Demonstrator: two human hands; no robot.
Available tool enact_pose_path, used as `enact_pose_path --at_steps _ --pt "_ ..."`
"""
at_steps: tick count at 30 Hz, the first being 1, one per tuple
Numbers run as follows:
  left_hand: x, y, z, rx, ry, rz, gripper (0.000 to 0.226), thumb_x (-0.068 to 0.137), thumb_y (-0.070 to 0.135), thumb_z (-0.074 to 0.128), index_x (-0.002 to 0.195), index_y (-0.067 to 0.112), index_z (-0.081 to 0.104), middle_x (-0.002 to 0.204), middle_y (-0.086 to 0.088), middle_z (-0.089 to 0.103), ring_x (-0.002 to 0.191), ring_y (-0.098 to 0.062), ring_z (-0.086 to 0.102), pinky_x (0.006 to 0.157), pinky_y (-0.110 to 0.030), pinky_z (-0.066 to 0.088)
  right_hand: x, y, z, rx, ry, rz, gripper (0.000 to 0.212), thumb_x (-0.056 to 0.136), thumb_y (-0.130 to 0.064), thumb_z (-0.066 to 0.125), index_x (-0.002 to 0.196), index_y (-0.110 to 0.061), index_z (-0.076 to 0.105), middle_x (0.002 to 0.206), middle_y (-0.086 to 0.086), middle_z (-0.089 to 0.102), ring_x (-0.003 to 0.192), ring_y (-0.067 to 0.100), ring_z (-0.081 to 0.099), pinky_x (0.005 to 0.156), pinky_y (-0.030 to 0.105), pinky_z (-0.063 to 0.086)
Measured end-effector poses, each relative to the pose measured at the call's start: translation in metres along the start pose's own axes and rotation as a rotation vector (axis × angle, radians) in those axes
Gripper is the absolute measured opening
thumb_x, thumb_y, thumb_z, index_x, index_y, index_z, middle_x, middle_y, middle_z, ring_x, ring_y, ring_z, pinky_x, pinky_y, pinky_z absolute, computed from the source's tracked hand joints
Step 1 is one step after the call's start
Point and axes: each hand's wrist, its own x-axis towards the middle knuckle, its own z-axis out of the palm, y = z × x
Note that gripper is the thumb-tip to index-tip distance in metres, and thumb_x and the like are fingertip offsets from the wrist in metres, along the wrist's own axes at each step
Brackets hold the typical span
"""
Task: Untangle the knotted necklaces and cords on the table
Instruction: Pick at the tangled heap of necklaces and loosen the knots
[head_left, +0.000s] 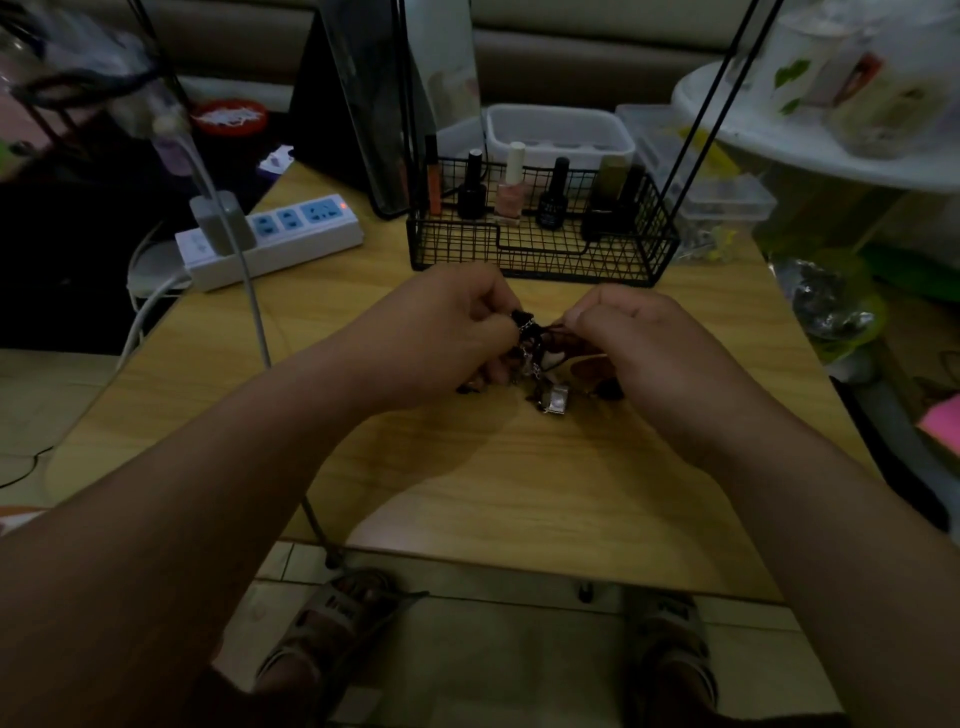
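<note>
Far left, a white power strip (270, 236) with blue sockets sat at the edge of the pale wood-grain worktop (467, 467), a grey cable trailing off it. Then came the left hand (441, 332), fingers curled in, thumb and fingertips pinching the top of the tangle (535, 358). That dark clump of knotted necklaces and cords sat right between the two hands, near the middle of the worktop. It hung downward from the pinch, so its long axis ran roughly top to bottom, and its lower end looked to rest on the wood. Fine silvery chain links glinted among matte dark cord, and a small square metallic pendant (555, 402) lay shiny and flat-faced at the bottom. To the right, the right hand (639, 338) was closed too, nipping a thin dark strand that ran sideways out of the knot. Both hands sat equally close, one on each side, so any pull apart would likely go left-right across the hanging bundle. In the dim light, which strand crossed which could not be made out. Behind stood a black wire basket (540, 234) of glossy nail polish bottles.
</note>
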Motion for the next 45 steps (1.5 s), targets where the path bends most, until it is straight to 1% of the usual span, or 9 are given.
enact_pose_path --at_steps 6,11,14,20,25,33,39,42,45 --pt "0.002 -0.001 0.001 0.031 0.115 -0.005 0.008 0.096 0.030 0.064 0.091 0.024 0.066 0.087 0.006 0.068 0.074 -0.004 0.062 0.064 -0.026 0.047 0.001 0.000 -0.003 0.092 -0.004 0.020 0.034 0.101 -0.047 0.059 0.096 -0.017 0.074 0.098 -0.002 0.079 0.098 0.021 0.073 0.089 0.045 0.054" --pt "0.005 0.004 -0.002 -0.274 0.072 -0.130 0.021 0.096 0.021 0.054 0.098 0.004 0.066 0.101 -0.017 0.069 0.099 -0.034 0.067 0.101 -0.055 0.051 0.006 0.002 -0.001 0.273 -0.029 0.022 0.030 0.094 -0.045 0.064 0.090 -0.017 0.073 0.097 0.007 0.076 0.096 0.027 0.070 0.099 0.056 0.052" --pt "0.003 0.003 -0.001 -0.424 0.000 -0.147 0.015 0.098 0.013 0.052 0.095 0.009 0.066 0.091 -0.009 0.069 0.088 -0.025 0.066 0.091 -0.049 0.055 0.008 0.003 -0.002 0.396 -0.054 0.020 0.032 0.098 -0.044 0.061 0.094 -0.015 0.073 0.097 0.010 0.073 0.099 0.035 0.070 0.101 0.059 0.050" --pt "-0.002 0.001 0.002 -0.450 -0.090 -0.096 0.009 0.095 0.004 0.063 0.095 0.013 0.061 0.086 -0.006 0.070 0.079 -0.017 0.067 0.073 -0.034 0.056 0.004 0.002 0.001 0.374 -0.147 0.023 0.021 0.102 -0.028 0.061 0.111 -0.011 0.067 0.107 0.016 0.074 0.099 0.029 0.072 0.083 0.043 0.056" --pt "-0.002 0.000 0.001 -0.425 -0.073 -0.048 0.018 0.093 -0.003 0.065 0.102 0.013 0.062 0.082 -0.004 0.068 0.077 -0.017 0.065 0.075 -0.037 0.052 0.003 0.005 0.004 0.278 -0.185 -0.021 0.018 0.095 -0.004 0.068 0.112 -0.011 0.068 0.084 0.004 0.073 0.068 0.010 0.066 0.062 0.026 0.049" --pt "-0.004 0.000 -0.004 -0.238 -0.088 0.069 0.036 0.096 0.010 0.070 0.123 0.029 0.056 0.088 -0.005 0.067 0.075 -0.017 0.058 0.069 -0.038 0.048 0.007 0.011 0.001 0.159 -0.104 -0.034 0.011 0.098 -0.029 0.070 0.099 -0.019 0.074 0.079 0.008 0.067 0.071 0.017 0.061 0.071 0.037 0.047" --pt "-0.003 -0.005 0.002 0.032 0.037 0.187 0.017 0.095 0.022 0.073 0.108 0.028 0.063 0.080 -0.001 0.071 0.070 -0.016 0.067 0.060 -0.035 0.053 0.006 0.011 -0.002 0.034 -0.121 -0.076 0.013 0.101 -0.029 0.065 0.100 -0.025 0.077 0.068 -0.012 0.066 0.062 0.002 0.056 0.062 0.024 0.043" --pt "-0.001 -0.008 0.004 0.190 0.172 0.223 0.006 0.096 0.023 0.071 0.096 0.028 0.068 0.077 0.007 0.070 0.072 -0.004 0.066 0.055 -0.020 0.050 0.006 0.012 -0.004 0.005 -0.151 -0.069 0.013 0.101 -0.022 0.065 0.103 -0.025 0.078 0.065 -0.016 0.066 0.059 -0.004 0.056 0.058 0.015 0.042" --pt "-0.001 -0.011 0.006 0.310 0.208 0.235 0.004 0.095 0.023 0.069 0.093 0.026 0.067 0.076 0.010 0.067 0.074 -0.001 0.063 0.054 -0.022 0.049 0.004 0.010 -0.003 -0.010 -0.161 -0.062 0.015 0.102 -0.024 0.063 0.099 -0.025 0.077 0.071 -0.008 0.071 0.063 0.001 0.058 0.064 0.023 0.045"
